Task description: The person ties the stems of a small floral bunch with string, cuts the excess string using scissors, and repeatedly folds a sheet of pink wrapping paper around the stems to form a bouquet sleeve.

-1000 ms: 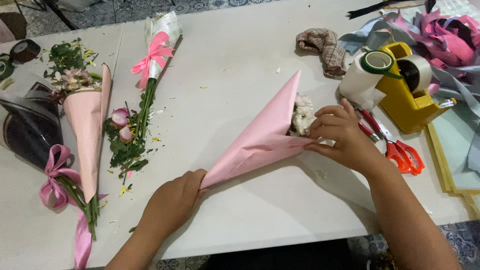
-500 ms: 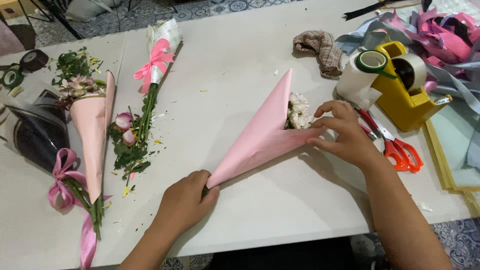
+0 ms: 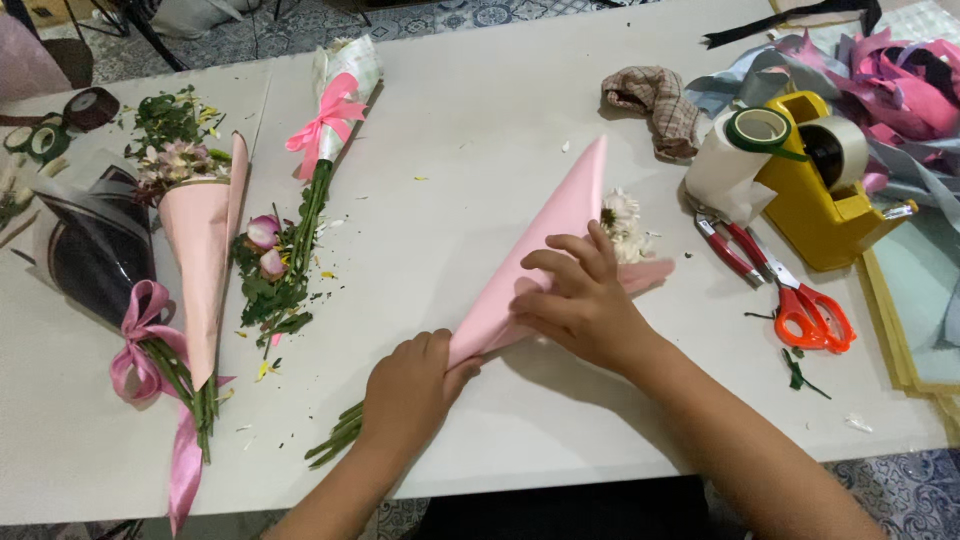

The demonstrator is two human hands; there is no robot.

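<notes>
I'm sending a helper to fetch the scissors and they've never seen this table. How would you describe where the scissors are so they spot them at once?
Look at the right end of the white table, where a yellow tape dispenser stands. Just in front of it, toward the person, lie the scissors, flat on the tabletop. Their bright orange loop handles set them apart from the red-handled cutters lying right beside them.
</notes>
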